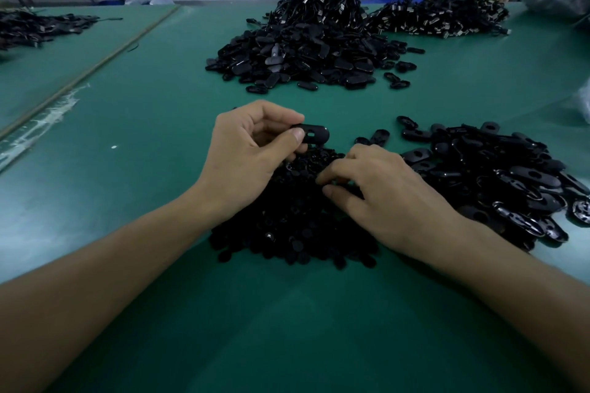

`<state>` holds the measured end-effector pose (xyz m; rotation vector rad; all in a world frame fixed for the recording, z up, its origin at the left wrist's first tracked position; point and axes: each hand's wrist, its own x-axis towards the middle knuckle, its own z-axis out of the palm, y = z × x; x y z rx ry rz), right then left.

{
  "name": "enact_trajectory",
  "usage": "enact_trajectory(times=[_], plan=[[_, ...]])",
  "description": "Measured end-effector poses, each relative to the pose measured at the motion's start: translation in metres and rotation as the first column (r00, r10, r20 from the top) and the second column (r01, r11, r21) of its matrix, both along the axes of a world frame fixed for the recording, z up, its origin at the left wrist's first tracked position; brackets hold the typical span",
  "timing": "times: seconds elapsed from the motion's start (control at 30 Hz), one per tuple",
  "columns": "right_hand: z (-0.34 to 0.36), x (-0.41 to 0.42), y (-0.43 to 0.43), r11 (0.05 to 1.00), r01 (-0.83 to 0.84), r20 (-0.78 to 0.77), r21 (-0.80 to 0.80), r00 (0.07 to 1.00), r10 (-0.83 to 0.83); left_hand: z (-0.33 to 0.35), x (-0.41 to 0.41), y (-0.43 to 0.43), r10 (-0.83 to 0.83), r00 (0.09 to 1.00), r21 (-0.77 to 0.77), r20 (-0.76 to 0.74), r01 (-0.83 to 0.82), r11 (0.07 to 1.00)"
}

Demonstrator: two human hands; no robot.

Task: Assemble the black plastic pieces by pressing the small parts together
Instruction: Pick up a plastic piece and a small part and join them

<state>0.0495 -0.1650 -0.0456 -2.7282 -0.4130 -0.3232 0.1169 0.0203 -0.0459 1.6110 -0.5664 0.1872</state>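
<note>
Head view shows my left hand [252,150] pinching an oval shell [312,134] over the heap of small parts [287,226] near the table's [153,112] near edge, while my right hand [380,191] digs in, its grip hidden, so I could fumble or double-pick a part.

Open green table [134,143] leftward and between far heap [300,54], right heap [498,175], near heap [287,226].
</note>
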Motion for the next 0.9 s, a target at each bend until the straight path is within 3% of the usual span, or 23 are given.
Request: enact_trajectory(times=[0.2,0.63,0.9], plan=[[-0.0011,0.003,-0.0024,0.997,-0.016,-0.015,0.072,1.0,0.017,-0.0012,-0.0002,-0.0003,0.008,1.0,0.015,-0.01,-0.007,1.0],[0.0026,-0.0011,-0.0004,0.999,-0.014,0.11,0.031,0.994,0.011,-0.005,0.0015,0.0,0.022,1.0,0.035,-0.013,-0.021,0.999],[0.0063,-0.0045,0.0017,0.997,-0.069,0.076,0.016,0.995,0.068,-0.0065,0.0028,-0.0002,0.028,0.999,0.027,-0.029,-0.028,0.999]])
